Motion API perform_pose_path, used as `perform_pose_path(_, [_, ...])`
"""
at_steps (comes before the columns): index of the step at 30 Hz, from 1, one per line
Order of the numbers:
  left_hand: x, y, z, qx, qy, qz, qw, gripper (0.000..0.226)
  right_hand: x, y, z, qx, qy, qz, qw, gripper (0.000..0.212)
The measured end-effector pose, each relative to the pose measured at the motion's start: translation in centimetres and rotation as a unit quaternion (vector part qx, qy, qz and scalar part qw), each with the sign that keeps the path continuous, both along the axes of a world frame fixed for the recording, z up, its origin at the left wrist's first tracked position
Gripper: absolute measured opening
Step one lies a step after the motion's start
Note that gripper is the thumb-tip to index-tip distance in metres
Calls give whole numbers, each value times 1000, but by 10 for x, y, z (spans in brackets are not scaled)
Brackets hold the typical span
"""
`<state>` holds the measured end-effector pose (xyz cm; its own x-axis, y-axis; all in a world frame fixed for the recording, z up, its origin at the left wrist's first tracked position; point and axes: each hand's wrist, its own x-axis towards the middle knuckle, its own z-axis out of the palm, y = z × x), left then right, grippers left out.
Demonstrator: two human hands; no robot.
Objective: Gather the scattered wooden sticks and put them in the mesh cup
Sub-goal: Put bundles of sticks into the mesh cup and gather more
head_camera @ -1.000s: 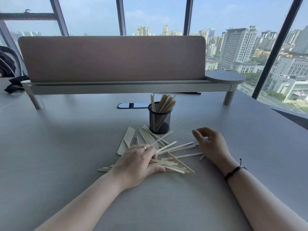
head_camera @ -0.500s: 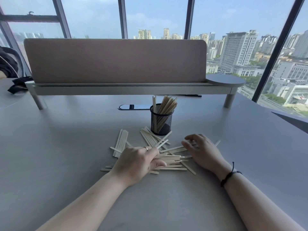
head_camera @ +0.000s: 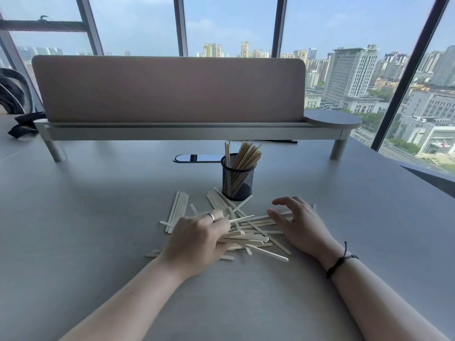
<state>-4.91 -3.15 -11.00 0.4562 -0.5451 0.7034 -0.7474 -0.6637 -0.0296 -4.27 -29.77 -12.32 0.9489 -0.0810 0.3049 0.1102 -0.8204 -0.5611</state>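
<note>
wooden sticks point(head_camera: 256, 238) between left hand point(head_camera: 197, 238), right hand point(head_camera: 301, 223)

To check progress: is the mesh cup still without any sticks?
No, the mesh cup already holds a bundle of wooden sticks standing above its rim.

I see a grey counter point(head_camera: 73, 230), a pink divider panel point(head_camera: 167, 89) on its shelf, a cable slot point(head_camera: 197, 158), windows beyond.

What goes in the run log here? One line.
phase: gathering | left hand: gripping wooden sticks | right hand: open over pile | mesh cup: partly filled
</note>
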Motion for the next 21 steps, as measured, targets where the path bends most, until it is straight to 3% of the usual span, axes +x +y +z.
perform_pose_path(5, [-4, 6, 9, -67, 37, 33, 997, 19, -4, 5, 3, -17, -17, 33, 999, 49])
perform_pose_path(12, [2, 15, 4, -208, 86, 21, 974, 51, -7, 10, 7, 13, -35, 58, 998, 69])
perform_pose_path(16, [-1, 11, 8, -372, 209, 1, 904, 70, -12, 15, 11, -70, -1, 97, 993, 89])
perform_pose_path(21, [-6, 8, 24, -538, 286, -30, 793, 67, -19, 43, 12, -167, 50, 168, 970, 111])
